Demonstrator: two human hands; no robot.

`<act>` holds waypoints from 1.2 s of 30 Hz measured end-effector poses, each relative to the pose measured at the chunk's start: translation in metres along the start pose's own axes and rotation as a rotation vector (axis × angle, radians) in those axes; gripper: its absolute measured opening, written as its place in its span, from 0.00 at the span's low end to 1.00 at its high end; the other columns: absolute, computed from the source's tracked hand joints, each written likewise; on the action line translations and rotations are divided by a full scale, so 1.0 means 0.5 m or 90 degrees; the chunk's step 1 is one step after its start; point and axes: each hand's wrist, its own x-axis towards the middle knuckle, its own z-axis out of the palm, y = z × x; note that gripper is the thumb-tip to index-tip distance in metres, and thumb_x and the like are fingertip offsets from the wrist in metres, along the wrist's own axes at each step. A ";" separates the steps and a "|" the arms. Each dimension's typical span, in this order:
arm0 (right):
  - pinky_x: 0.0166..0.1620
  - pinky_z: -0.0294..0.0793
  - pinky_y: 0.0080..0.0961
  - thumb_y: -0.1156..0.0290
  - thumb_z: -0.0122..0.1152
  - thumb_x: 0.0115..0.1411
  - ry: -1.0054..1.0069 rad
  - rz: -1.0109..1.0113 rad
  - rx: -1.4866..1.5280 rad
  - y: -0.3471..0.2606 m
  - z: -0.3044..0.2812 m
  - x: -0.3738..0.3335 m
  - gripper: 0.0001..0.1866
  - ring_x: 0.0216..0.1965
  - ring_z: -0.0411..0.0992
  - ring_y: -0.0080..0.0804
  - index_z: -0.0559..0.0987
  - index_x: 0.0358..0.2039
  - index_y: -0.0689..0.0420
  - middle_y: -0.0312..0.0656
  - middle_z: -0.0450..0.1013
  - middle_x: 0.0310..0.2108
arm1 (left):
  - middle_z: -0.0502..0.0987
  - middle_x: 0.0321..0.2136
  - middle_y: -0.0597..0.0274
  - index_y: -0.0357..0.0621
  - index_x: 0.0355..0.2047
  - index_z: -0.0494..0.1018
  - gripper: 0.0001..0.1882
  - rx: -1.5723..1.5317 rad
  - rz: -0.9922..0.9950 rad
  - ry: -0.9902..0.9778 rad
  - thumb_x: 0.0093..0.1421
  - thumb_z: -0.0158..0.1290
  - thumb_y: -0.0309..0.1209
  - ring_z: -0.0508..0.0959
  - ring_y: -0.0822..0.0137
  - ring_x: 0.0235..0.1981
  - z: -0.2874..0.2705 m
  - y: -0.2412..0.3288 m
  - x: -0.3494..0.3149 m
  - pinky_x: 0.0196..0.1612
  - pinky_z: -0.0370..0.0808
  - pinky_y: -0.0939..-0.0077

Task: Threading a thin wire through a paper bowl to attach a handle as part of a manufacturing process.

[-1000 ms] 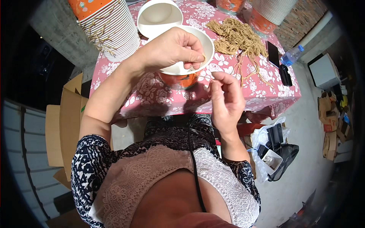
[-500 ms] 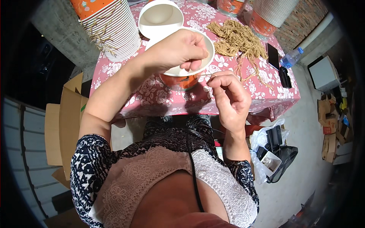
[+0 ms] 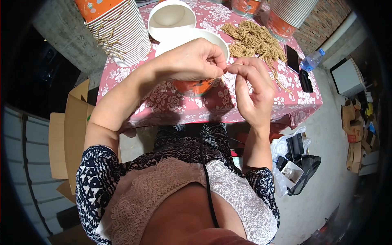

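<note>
An orange paper bucket (image 3: 194, 87) with a white inside and rim stands near the table's front edge. My left hand (image 3: 196, 61) reaches across its opening, fingers curled into a pinch at the right side of the rim. What those fingertips hold is too small to make out. Against them, my right hand (image 3: 255, 87) pinches the end of a thin strand of twine, its fingertips meeting the left ones. A short bit of the strand shows just below, by the rim. Both hands hide much of the bucket's opening.
A heap of tan twine (image 3: 255, 43) lies behind my right hand. Stacked buckets rise at the back left (image 3: 118, 36) and back right (image 3: 292, 14). A white bowl-like container (image 3: 171, 18) lies tipped behind the bucket. A phone (image 3: 292, 58) and a bottle (image 3: 312, 60) are at the right.
My right hand has moved up and inward to meet the left fingertips. My left hand has shifted slightly down and right, from over the bucket's opening to its rim.
</note>
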 end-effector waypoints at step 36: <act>0.24 0.68 0.13 0.79 0.48 0.69 0.154 0.288 0.418 -0.027 0.056 -0.098 0.02 0.22 0.70 0.18 0.69 0.38 0.63 0.47 0.73 0.43 | 0.76 0.26 0.70 0.36 0.34 0.75 0.05 0.003 0.067 -0.002 0.61 0.57 0.25 0.72 0.83 0.26 0.004 -0.017 0.013 0.30 0.69 0.87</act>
